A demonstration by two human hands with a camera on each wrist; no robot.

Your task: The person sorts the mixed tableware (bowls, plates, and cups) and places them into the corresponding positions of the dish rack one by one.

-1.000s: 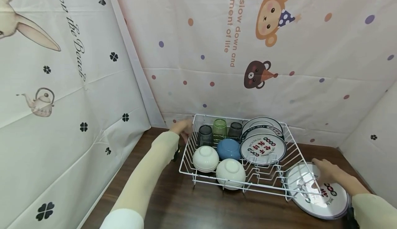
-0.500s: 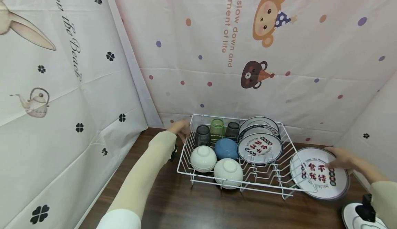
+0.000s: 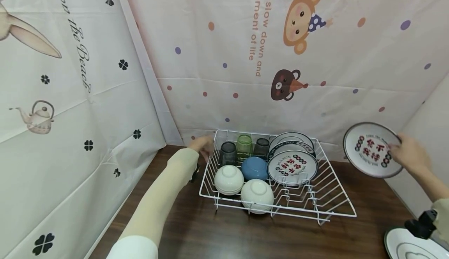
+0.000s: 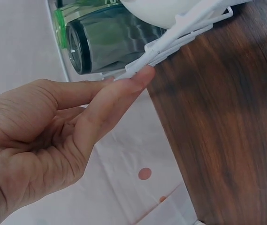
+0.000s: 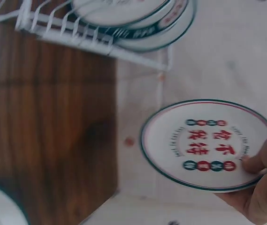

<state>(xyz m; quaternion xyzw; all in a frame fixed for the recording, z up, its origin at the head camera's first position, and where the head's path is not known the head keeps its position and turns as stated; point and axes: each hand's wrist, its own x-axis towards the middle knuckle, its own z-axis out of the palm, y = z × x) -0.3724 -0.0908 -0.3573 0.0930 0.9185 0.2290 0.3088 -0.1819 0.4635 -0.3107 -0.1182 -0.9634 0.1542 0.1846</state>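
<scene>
My right hand (image 3: 414, 154) grips a white plate (image 3: 373, 150) with red lettering by its right edge and holds it in the air, right of the dish rack. In the right wrist view the thumb lies on the face of the plate (image 5: 194, 150), fingers beneath. At the left rim of the white wire dish rack (image 3: 336, 214) my left hand (image 3: 204, 145) pinches the wire between thumb and fingers, as the left wrist view shows. Several plates (image 3: 292, 167) lean in the rack, beside a blue bowl (image 3: 255, 168) and white bowls (image 3: 257, 196).
Dark glasses (image 3: 228, 154) and a green glass (image 3: 244, 145) stand upside down at the rack's back left. Another white plate (image 3: 414, 245) lies at the lower right of the brown table (image 3: 217, 239). Printed cloth walls (image 3: 196, 64) close in the back and sides.
The right hand has lifted the plate off the table at the right, raising it and tilting its face forward. A plate at the lower right has come into view. The left hand stays at the rack.
</scene>
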